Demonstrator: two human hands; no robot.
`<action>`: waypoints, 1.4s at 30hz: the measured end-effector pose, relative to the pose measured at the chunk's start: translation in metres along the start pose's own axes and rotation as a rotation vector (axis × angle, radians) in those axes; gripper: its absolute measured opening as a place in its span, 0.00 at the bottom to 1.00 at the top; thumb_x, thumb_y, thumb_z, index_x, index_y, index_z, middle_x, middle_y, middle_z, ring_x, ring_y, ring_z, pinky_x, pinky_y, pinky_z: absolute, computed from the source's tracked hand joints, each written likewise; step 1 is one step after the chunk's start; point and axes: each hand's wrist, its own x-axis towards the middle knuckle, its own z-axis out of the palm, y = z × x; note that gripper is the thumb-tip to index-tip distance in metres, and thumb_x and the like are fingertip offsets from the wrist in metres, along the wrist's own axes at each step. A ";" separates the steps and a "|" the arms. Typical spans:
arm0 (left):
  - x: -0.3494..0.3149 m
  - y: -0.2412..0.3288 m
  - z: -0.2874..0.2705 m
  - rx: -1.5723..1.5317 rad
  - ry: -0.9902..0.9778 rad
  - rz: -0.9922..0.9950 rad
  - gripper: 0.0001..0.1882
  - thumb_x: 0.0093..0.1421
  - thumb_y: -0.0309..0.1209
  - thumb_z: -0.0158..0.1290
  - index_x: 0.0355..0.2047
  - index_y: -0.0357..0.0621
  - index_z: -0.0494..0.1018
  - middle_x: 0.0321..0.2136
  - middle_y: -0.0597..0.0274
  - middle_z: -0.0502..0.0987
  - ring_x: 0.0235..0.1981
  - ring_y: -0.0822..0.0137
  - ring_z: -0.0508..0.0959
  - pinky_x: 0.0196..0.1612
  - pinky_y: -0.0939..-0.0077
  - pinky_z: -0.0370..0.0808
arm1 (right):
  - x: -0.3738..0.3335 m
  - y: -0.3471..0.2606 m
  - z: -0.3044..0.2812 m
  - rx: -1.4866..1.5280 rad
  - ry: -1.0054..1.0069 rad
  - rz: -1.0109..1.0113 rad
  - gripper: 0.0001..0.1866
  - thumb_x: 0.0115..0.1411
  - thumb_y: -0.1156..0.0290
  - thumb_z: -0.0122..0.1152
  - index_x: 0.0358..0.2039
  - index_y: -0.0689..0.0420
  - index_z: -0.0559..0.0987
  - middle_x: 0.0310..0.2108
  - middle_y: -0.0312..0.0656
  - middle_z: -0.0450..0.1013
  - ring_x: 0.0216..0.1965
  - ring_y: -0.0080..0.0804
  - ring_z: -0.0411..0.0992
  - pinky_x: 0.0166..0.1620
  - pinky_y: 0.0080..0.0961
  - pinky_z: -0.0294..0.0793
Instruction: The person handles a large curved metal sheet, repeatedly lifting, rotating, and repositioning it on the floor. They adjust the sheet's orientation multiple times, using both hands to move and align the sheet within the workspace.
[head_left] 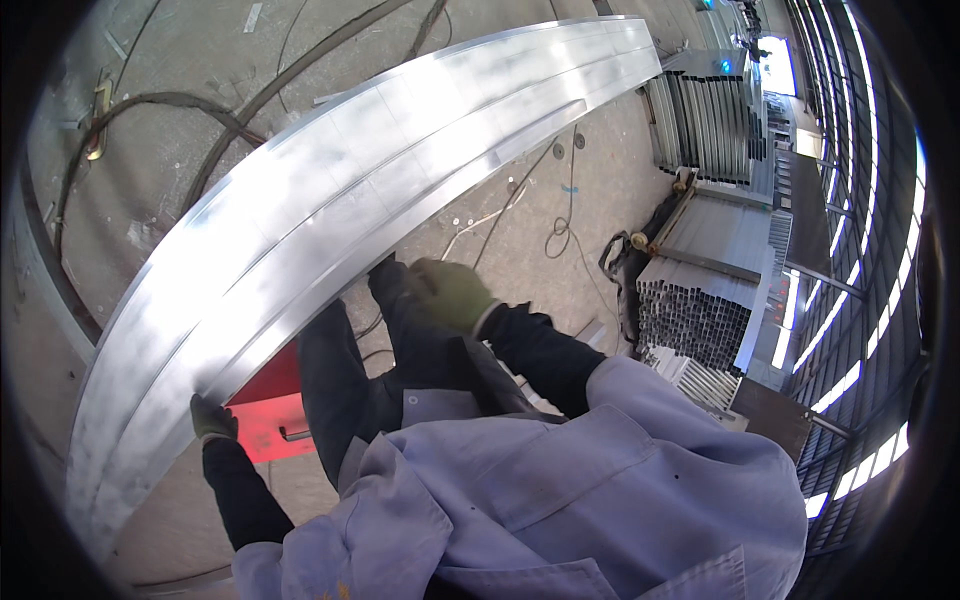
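Note:
A long, silvery sheet-metal panel (330,200) with lengthwise ridges stretches from the lower left to the far upper right in front of me. My left hand (214,418), in a dark greenish glove, is closed at the panel's near edge, its fingertips partly hidden against the metal. Over my bent knee, apart from the panel, is my right hand (450,295) in a green glove. Motion smears its fingers, and nothing can be made out in it. Beneath the near edge, between my left hand and my legs, stands a red metal box (270,425) with a dark handle.
Stacks of metal profiles (705,125) and square tubes (695,318) stand to the right. Thick cables (150,98) cross the concrete floor beyond the panel. Thinner cords (560,232) lie on its near side. A dark bag-like thing (625,275) rests beside the tubes.

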 end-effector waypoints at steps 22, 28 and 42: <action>-0.304 -0.222 0.016 -1.044 0.209 0.554 0.24 0.59 0.43 0.68 0.43 0.43 0.68 0.40 0.60 0.70 0.46 0.58 0.74 0.57 0.55 0.76 | -0.033 0.191 -0.112 0.689 -0.089 0.694 0.57 0.62 0.18 0.47 0.66 0.63 0.74 0.27 0.34 0.71 0.16 0.20 0.57 0.19 0.23 0.55; -0.350 -0.344 -0.013 -0.974 0.360 0.666 0.27 0.66 0.48 0.61 0.54 0.40 0.73 0.50 0.57 0.73 0.53 0.58 0.74 0.60 0.54 0.76 | -0.036 0.199 -0.093 0.909 -0.128 0.664 0.47 0.61 0.20 0.54 0.52 0.57 0.77 0.35 0.36 0.78 0.19 0.19 0.64 0.17 0.18 0.52; -0.349 -0.454 -0.005 -0.965 0.425 0.724 0.15 0.71 0.39 0.57 0.54 0.48 0.75 0.48 0.62 0.74 0.47 0.62 0.75 0.50 0.61 0.80 | -0.056 0.221 -0.094 0.938 -0.116 0.569 0.25 0.63 0.36 0.68 0.34 0.44 0.74 0.24 0.30 0.64 0.17 0.23 0.62 0.16 0.24 0.52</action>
